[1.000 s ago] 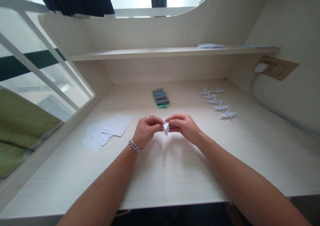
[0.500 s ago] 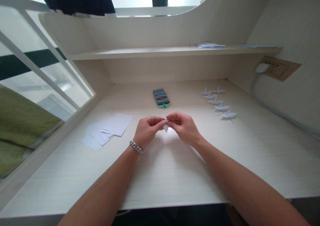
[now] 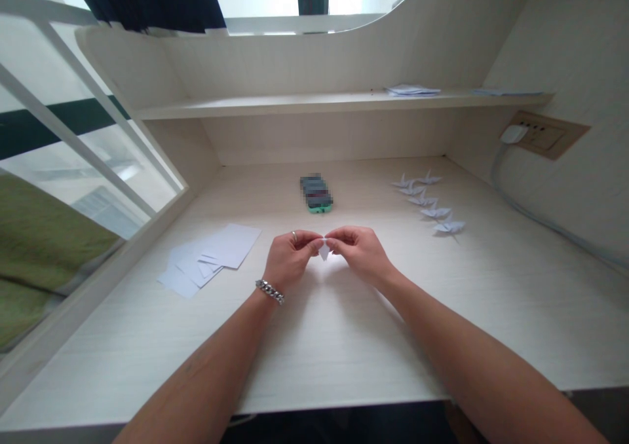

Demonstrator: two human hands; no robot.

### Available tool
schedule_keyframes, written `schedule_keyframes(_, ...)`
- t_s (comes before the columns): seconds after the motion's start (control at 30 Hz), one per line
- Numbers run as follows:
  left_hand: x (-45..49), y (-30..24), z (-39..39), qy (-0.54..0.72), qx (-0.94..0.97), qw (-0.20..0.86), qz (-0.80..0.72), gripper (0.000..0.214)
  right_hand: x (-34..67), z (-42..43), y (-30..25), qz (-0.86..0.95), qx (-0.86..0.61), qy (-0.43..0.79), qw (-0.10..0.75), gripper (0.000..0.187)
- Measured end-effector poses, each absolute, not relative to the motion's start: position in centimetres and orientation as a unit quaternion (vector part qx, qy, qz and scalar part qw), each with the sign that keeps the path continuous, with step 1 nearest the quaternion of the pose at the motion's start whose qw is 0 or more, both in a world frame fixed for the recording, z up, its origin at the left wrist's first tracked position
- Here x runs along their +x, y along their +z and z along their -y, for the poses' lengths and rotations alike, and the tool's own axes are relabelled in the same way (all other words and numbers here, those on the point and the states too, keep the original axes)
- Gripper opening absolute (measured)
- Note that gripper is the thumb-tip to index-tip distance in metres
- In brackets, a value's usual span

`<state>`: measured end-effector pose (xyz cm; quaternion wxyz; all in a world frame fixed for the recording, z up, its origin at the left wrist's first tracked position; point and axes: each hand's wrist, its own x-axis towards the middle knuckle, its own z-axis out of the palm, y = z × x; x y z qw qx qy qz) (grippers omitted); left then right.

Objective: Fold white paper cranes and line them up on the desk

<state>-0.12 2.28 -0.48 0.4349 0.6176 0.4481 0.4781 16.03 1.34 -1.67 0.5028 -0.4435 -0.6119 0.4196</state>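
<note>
A small folded piece of white paper (image 3: 324, 252) hangs point-down between my two hands, just above the desk. My left hand (image 3: 291, 255), with a ring and a chain bracelet, pinches its left side between thumb and fingers. On the other side, the thumb and fingers of my right hand (image 3: 360, 253) grip it too. Most of its upper part is hidden by my fingertips. Several folded paper cranes (image 3: 436, 213) stand in a slanting row at the right. Loose white paper sheets (image 3: 230, 244) lie overlapping on the left.
Behind my hands lies a dark, blurred-out object with a green edge (image 3: 320, 208). A shelf (image 3: 295, 105) runs across the back, with a paper stack (image 3: 411, 90) on it. A plug (image 3: 514, 134) sits in the wall socket, its cable (image 3: 540, 221) trailing along the right.
My right hand has lowered slightly and turned a little. More of the folded paper's lower point now shows between my fingers. The cranes and sheets stay in place.
</note>
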Motion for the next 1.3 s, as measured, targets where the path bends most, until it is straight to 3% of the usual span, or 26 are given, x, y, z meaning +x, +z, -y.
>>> schedule_keyframes(0.3,0.3,-0.8,-2.0,0.459,0.65,0.367,-0.481,0.012,15.5,-0.8,-1.5,0.642,-0.486,0.345,0.483,0.014)
schedule_keyframes(0.53,0.2,-1.0,-2.1,0.446,0.667,0.328,-0.499,0.015,15.6,-1.2,-1.7,0.64,-0.476,0.387,0.463,0.014)
schedule_keyframes(0.8,0.3,-1.2,-2.1,0.447,0.678,0.34,-0.474,0.017,15.7,-0.7,-0.9,0.671,-0.51,0.285,0.457,0.011)
schedule_keyframes(1.13,0.1,-1.5,-2.5,0.449,0.665,0.386,-0.455,0.023,15.6,-1.3,-1.8,0.594,-0.476,0.369,0.534,0.019)
schedule_keyframes(1.3,-0.2,-1.6,-2.8,0.472,0.643,0.395,-0.457,0.022,15.8,-1.4,-1.8,0.608,-0.462,0.405,0.502,0.021)
